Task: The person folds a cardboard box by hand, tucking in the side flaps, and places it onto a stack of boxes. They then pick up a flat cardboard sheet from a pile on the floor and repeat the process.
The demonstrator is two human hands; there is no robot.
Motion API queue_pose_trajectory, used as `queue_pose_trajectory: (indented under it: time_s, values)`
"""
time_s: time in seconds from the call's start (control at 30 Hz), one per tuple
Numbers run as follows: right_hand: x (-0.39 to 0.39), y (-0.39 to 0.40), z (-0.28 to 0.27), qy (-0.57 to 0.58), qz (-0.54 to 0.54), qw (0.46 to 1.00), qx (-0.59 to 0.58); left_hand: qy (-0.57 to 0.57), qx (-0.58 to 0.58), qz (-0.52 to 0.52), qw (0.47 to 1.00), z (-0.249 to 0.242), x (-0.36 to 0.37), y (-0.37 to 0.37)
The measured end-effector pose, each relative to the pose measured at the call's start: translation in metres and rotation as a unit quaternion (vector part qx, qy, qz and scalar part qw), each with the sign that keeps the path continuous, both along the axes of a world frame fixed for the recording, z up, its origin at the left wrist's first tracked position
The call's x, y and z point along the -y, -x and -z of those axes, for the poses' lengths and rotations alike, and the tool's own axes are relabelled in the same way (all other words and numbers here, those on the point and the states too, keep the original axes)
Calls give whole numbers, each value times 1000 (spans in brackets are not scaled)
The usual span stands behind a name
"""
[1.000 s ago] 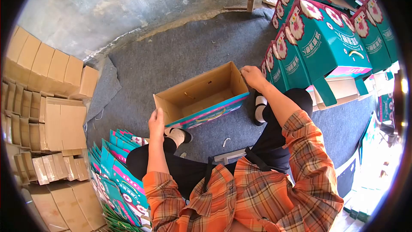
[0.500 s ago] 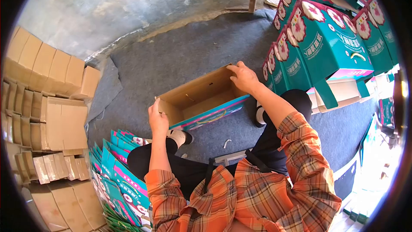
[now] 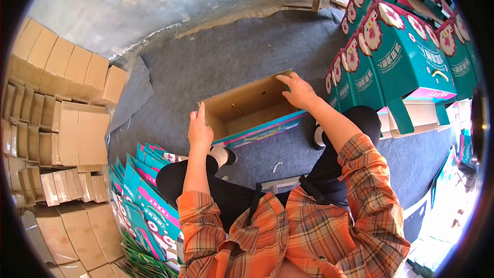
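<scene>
Between my knees is an open-topped cardboard box (image 3: 260, 118), brown inside and teal with a pink edge outside, a yellowish cord handle on its near side. My left hand (image 3: 199, 127) grips its left end wall, fingers over the top edge. At the far right corner my right hand (image 3: 297, 91) holds the rim, thumb on the inner side. The box's inside shows bare brown board with a bit of cord on the far wall. Its underside is hidden.
Brown cartons (image 3: 67, 67) are stacked along the left. Flattened teal printed boxes (image 3: 139, 190) lean by my left leg. Assembled teal boxes (image 3: 396, 56) are piled at the right. Grey matting (image 3: 206, 67) covers the floor up to the wall (image 3: 170, 0).
The view has shifted slightly, so the box and surroundings sit a little differently in the frame. Both hands stay on the box; my left fingers look straighter along its end.
</scene>
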State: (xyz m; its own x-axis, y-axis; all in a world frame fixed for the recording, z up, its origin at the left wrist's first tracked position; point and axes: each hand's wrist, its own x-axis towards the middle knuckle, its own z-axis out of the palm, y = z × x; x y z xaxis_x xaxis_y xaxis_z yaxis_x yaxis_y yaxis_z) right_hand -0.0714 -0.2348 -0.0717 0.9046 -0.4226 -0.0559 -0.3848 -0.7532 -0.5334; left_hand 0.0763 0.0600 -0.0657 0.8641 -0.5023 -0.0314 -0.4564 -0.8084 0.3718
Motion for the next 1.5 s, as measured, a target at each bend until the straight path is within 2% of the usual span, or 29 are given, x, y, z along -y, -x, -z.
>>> queue_pose_trajectory:
  time_s: [0.17,0.2,0.23,0.27,0.3,0.33,0.37,0.4,0.47,0.53,0.7,0.77,0.9,0.97,1.0,1.07,1.2,1.27,1.37,1.4,1.47,1.5]
  values:
    - [-1,0,0,-47,-12,999,-1,51,-24,32,998,-2,-1,2]
    - [-1,0,2,-47,-11,999,-2,99,-103,31,989,-4,1,4]
    - [0,-1,4,-100,-17,995,-11,146,-181,28,972,-6,2,6]
    - [2,-2,9,-152,-22,988,-19,146,-183,28,972,-2,3,4]
    - [4,-3,14,-153,-23,988,-21,157,-267,20,951,2,3,2]
    - [6,-3,18,-214,-3,976,-42,166,-349,12,922,5,2,1]
    - [7,-3,18,-275,17,959,-64,165,-350,11,922,4,1,2]
    - [8,-4,18,-276,17,959,-65,152,-377,31,913,2,0,3]
    - [11,-3,15,-364,76,925,-80,138,-404,52,903,5,-4,0]
    - [13,-3,10,-362,77,925,-90,89,-381,154,907,15,-10,-5]
    - [18,-4,17,-372,84,922,-69,95,-391,117,908,11,-6,-6]
    - [23,-4,20,-291,61,954,-33,105,-402,97,904,8,-2,-7]
    - [17,5,22,-238,56,969,20,84,-347,66,932,8,4,-11]
    - [12,8,18,-117,14,993,26,72,-317,60,944,8,6,-10]
    - [10,9,16,-117,14,993,25,67,-290,61,953,9,7,-9]
    - [6,11,11,-34,1,998,49,61,-262,61,961,11,7,-9]
    - [-2,13,5,14,-46,998,29,62,-251,73,963,11,5,-9]
    - [-2,12,3,-55,-92,983,-147,71,-268,72,958,12,5,-8]
    - [3,8,9,-59,-76,981,-166,86,-260,68,959,20,4,-10]
    - [2,8,14,-59,-76,981,-166,87,-216,62,970,22,5,-10]
    - [-4,6,22,40,-52,994,-82,88,-171,55,980,22,7,-7]
    - [-8,7,24,39,-54,994,-81,42,-96,60,993,21,7,-2]
